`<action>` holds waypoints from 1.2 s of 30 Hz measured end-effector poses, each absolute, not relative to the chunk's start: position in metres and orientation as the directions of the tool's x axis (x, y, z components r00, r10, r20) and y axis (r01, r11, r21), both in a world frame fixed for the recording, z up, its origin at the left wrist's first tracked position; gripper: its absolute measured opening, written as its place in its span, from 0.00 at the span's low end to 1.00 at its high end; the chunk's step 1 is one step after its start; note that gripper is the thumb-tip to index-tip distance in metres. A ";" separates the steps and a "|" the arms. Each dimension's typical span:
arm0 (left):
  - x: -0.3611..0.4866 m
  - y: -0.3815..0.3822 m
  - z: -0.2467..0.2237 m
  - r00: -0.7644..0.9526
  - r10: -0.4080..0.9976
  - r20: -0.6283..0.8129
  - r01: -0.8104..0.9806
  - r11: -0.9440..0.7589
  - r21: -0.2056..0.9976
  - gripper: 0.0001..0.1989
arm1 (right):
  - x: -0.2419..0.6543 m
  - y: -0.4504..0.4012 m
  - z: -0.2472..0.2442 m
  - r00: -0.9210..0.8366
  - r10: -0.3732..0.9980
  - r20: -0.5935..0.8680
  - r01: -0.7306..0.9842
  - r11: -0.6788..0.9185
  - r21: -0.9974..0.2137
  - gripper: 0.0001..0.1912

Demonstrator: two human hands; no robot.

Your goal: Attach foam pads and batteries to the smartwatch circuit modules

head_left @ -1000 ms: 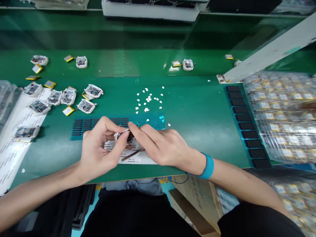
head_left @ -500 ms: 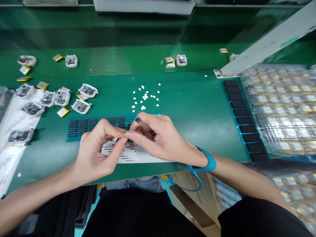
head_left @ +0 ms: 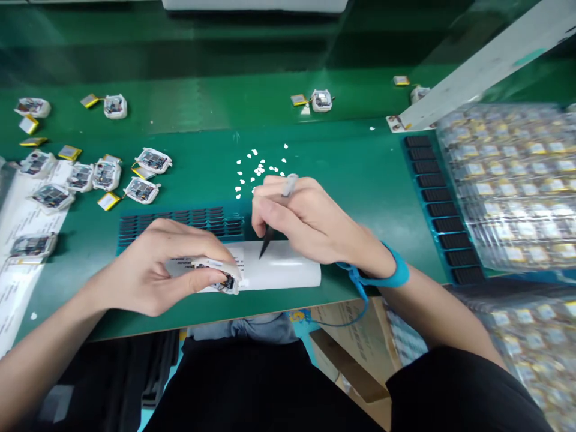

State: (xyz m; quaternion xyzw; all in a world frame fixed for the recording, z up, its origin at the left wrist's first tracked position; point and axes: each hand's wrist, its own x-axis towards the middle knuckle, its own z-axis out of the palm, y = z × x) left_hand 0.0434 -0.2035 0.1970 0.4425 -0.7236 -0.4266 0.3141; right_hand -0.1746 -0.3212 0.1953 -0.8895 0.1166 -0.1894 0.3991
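My left hand pinches a white device housing with small electronic parts inside, above the printed label sheet. Closed around black-tipped tweezers, my right hand is to the right of the housing, and the tips point down over the white sheet. A blue wrist strap circles my right wrist. Beyond my right hand, several small white stickers are scattered on the green mat.
Open white housings and yellow-edged batteries lie at the left. Black foam strips sit behind my left hand. Black pads and stacked clear trays stand at the right, near a white post.
My hands have moved apart. My left hand shifted left and lower with the housing, while my right hand moved right, and the tweezers now show pointing downward. The view has shifted slightly.
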 end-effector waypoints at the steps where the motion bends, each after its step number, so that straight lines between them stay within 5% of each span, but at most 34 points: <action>1: 0.044 -0.206 0.195 -0.477 -0.877 0.058 -0.403 0.276 0.872 0.07 | -0.174 -0.323 0.194 0.921 -0.342 0.185 -0.087 -0.646 -0.759 0.33; 4: 0.045 -0.211 0.188 -0.576 -0.817 -0.016 -0.522 0.352 0.777 0.09 | -0.173 -0.328 0.191 0.981 -0.193 -0.014 -0.124 -0.570 -0.813 0.30; 8: 0.046 -0.213 0.184 -0.593 -0.803 -0.055 -0.592 0.388 0.707 0.10 | -0.173 -0.332 0.188 0.995 -0.024 -0.100 -0.099 -0.457 -0.884 0.25; 24: 0.044 -0.210 0.180 -0.551 -0.831 -0.076 -0.628 0.353 0.694 0.11 | -0.171 -0.331 0.184 0.991 -0.046 -0.127 -0.135 -0.288 -0.948 0.21; 32: 0.038 -0.209 0.183 -0.522 -0.851 -0.055 -0.657 0.359 0.663 0.12 | -0.171 -0.335 0.185 0.972 -0.014 -0.236 -0.237 -0.076 -0.969 0.18; 36: 0.034 -0.208 0.182 -0.571 -0.821 0.026 -0.580 0.426 0.694 0.10 | -0.173 -0.337 0.193 0.971 -0.117 -0.210 -0.203 0.071 -0.977 0.20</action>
